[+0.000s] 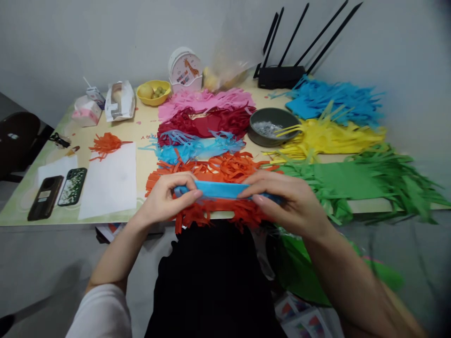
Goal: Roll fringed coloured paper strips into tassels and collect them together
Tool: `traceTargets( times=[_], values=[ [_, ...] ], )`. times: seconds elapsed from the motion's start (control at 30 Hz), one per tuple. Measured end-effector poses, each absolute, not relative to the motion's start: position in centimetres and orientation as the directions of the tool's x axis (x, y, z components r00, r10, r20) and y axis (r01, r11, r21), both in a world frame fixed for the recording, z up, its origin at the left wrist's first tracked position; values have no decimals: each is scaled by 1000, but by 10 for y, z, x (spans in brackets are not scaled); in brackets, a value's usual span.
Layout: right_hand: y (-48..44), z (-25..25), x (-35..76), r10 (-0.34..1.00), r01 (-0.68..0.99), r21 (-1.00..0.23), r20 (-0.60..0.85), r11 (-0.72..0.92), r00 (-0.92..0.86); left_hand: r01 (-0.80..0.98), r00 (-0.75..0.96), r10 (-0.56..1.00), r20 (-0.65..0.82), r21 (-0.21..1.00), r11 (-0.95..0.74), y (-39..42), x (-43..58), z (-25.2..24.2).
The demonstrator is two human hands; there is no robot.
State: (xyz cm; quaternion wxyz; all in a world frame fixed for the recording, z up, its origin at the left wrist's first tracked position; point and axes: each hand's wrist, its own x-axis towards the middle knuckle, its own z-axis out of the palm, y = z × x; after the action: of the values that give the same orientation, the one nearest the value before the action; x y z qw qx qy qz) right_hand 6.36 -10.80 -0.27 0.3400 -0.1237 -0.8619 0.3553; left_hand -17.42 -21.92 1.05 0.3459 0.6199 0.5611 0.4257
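At the far left of the surface (144, 123), the dark phone (45, 198) lies near the front edge, with the patterned phone (72, 187) just beside it; a sweep of the left forearm could push either one off. The white sheet (109, 188) carries part of the orange tassel (106, 144) at its far edge; if the sheet is snagged, the tassel may shift with it. The left hand (176, 195) is closed, thumb against bent forefinger, on the left end of the blue strip (220, 189). The strip runs between both hands, in front of the orange fringed paper (225, 162); whether the two touch cannot be told. Uneven pull could twist or crease the strip, and excess tension could tear it. Orange fringes hang past the front edge, near the lap, where they could catch and drag the stack down. The right hand (287, 197) pinches the strip's right end between thumb and fingers; a loose pinch could let that end spring open. Farther right, yellow fringe (338, 138) reaches over the rim of the bowl (259, 137); tugging it could disturb the bowl. Green fringe (345, 178) overhangs the front edge and could snag on the right forearm.
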Motion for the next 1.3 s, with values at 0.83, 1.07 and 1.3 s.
traceTargets(
  times=[0.83,1.07,1.3],
  values=[
    [-118,-16,52,774,-1,-959,230,284,-590,-99,-82,993,83,991,-91,-218,-171,-16],
    [-123,-12,52,767,172,-849,341,499,-544,235,-176,971,159,965,-116,-222,-165,-10],
    [-124,-14,51,748,286,-758,372,587,-550,588,-104,951,292,789,-178,-224,-164,-9]
  ],
)
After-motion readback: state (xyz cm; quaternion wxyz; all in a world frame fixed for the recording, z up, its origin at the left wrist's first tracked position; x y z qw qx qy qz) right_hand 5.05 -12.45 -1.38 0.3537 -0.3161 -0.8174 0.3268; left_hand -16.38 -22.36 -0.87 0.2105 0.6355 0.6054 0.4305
